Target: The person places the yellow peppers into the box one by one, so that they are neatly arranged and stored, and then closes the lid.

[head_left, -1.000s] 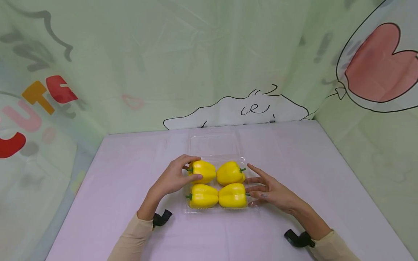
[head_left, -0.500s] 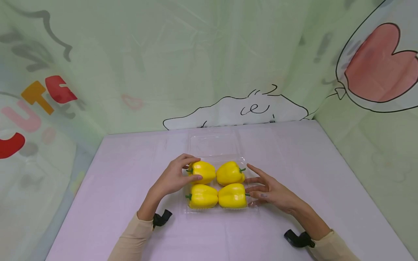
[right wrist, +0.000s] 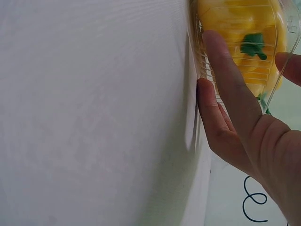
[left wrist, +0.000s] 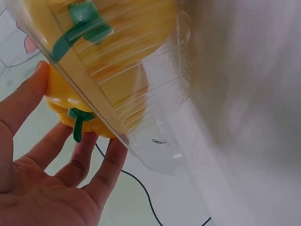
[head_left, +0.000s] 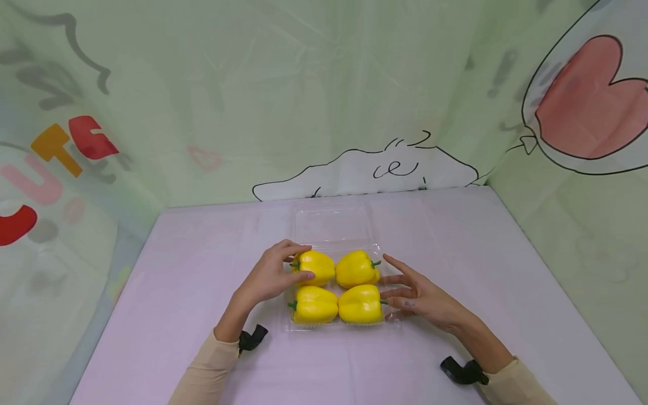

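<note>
The person's left hand is clamped on the far-left yellow pepper, thumb on the near side and fingers round the back. That pepper sits at the far-left corner of a clear plastic box on the table, its stem showing above the rim when seen from the left. The right hand grips nothing: its fingers are spread apart and lie along the box's right wall. Three more peppers fill the other corners: the far-right pepper, the near-left pepper and the near-right pepper. The lid lies back behind them.

From where I stand, the left corner looks the touchiest. Those skins are glossy, so a loose pinch could let the pepper roll or drop crookedly against its neighbour. The left fingers are right by the rim, too; if they hooked it while pulling away, so light a box might tip or skid. The right hand would probably steady it, but too hard a push there could buckle the thin wall. The near-right pepper's stem points out over the right side, and a lid brought down on it might catch
</note>
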Tool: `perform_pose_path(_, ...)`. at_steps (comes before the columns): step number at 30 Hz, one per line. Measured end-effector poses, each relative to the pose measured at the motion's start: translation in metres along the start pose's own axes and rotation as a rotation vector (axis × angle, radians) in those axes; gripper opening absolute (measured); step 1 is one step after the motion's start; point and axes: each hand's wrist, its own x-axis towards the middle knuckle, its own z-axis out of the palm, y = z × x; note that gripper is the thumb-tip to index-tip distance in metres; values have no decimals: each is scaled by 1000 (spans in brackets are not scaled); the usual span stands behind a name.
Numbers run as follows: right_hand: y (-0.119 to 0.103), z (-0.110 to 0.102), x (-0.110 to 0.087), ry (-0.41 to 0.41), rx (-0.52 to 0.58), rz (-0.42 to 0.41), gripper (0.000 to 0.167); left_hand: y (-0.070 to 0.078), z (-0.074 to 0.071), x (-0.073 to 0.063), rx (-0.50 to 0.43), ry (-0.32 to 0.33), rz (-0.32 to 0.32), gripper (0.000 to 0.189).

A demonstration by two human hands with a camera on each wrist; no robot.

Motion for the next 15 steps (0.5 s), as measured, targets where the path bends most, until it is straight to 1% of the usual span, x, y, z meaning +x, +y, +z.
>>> perform_pose_path(6, 0, -1, 0, -9, -1, -14, 103, 2, -1, 1, 27, 0, 4, 60)
perform_pose_path(15, 0, 0, 0, -3, -5, -7, 103, 2, 0, 3, 25, -14, -7, 59)
